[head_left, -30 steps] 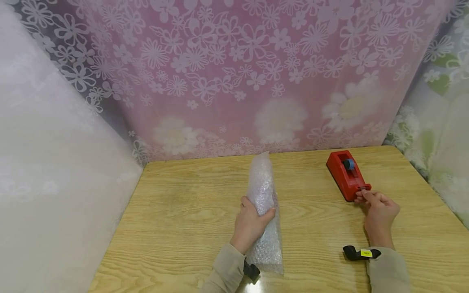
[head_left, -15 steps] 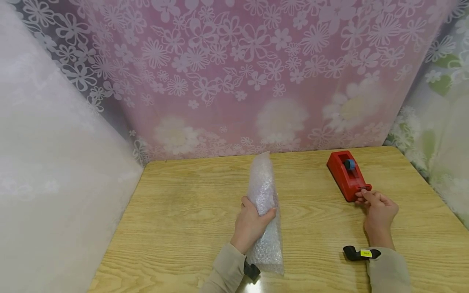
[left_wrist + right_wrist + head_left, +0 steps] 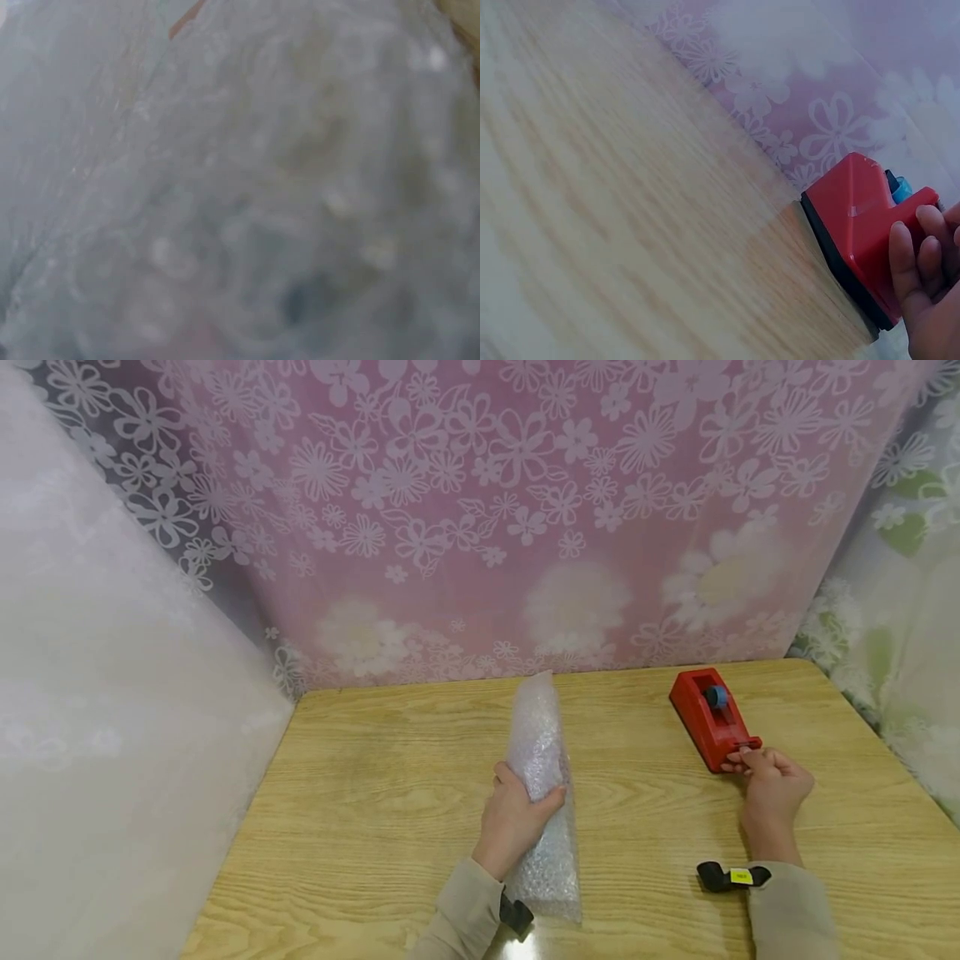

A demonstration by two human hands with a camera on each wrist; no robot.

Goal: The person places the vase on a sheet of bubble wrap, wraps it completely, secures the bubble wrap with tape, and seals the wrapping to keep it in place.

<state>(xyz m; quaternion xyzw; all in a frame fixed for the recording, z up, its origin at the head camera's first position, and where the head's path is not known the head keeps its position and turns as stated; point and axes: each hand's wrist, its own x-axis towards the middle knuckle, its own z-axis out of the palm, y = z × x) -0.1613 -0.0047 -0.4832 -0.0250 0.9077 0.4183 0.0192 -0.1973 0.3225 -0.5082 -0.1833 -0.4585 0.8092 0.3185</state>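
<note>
A long bundle of bubble wrap (image 3: pixel 536 727) lies lengthwise on the table, its far end near the back edge. My left hand (image 3: pixel 513 822) grips it around the middle, thumb over the top. Blurred bubble wrap (image 3: pixel 225 187) fills the left wrist view. To the right stands a red tape dispenser (image 3: pixel 697 718) holding a small roll with a blue core (image 3: pixel 717 697). At its front end my right hand (image 3: pixel 777 789) pinches the tape's end by the cutter. In the right wrist view, fingers (image 3: pixel 904 259) lie along the side of the dispenser (image 3: pixel 847 217).
The wood-grain table (image 3: pixel 375 793) spreads out on both sides of the bundle. A pink flowered curtain (image 3: pixel 465 527) hangs right behind its back edge. Pale curtains (image 3: pixel 112 710) close off the left and right sides. Each wrist carries a black camera mount (image 3: pixel 516 914).
My right hand and wrist have shifted very slightly to the left at the dispenser's front. The left hand and the bubble wrap have stayed in place.
</note>
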